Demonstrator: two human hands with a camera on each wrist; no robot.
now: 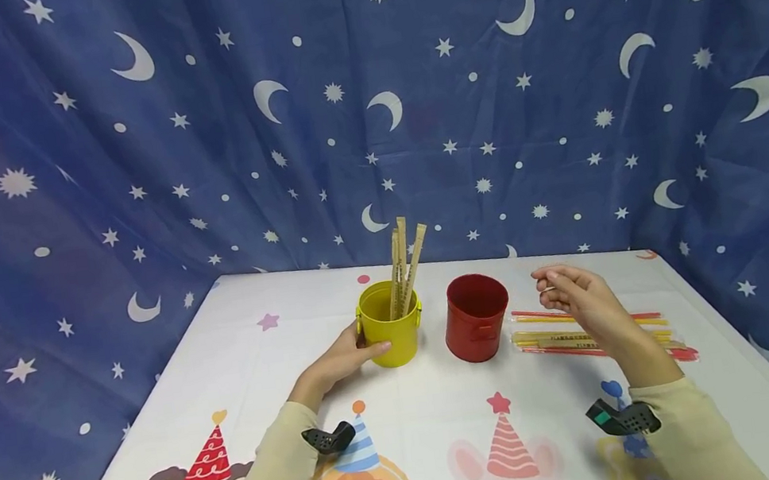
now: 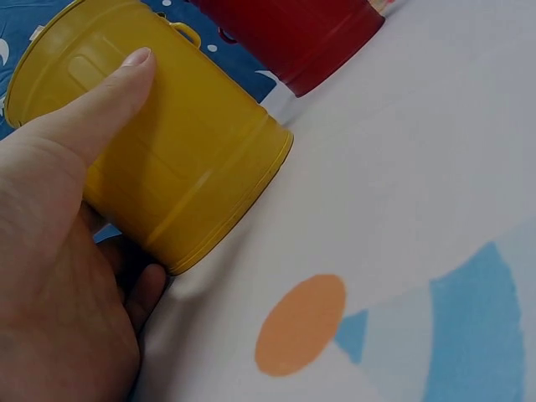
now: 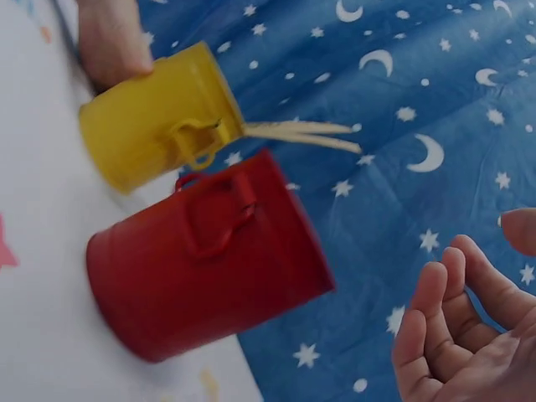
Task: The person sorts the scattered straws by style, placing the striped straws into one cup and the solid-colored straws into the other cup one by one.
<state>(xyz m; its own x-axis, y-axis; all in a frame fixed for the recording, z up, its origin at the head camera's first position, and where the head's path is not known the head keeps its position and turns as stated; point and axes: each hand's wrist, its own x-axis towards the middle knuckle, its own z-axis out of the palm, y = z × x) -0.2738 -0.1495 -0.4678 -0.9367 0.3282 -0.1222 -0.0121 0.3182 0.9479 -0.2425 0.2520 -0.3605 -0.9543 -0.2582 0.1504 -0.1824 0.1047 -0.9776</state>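
A yellow bucket [image 1: 392, 339] stands on the table with several slim straws in brown paper wrappers [image 1: 406, 269] leaning in it. My left hand [image 1: 342, 361] grips it from the left side, the thumb [image 2: 126, 88] lying across its front wall. Just to the right is a red bucket [image 1: 476, 329]; no contents show inside it. My right hand [image 1: 582, 300] hovers above the table, to the right of the red bucket. Its fingers are loosely bent and, in the right wrist view, the hand [image 3: 469, 335] holds nothing.
Below and beside my right hand lie several wrapped straws: red and yellow ones [image 1: 545, 318] and brown paper-wrapped ones [image 1: 558, 340]. A white tablecloth [image 1: 281, 333] with cartoon animals covers the table. Behind it hangs a blue curtain [image 1: 325, 223] with moons and stars.
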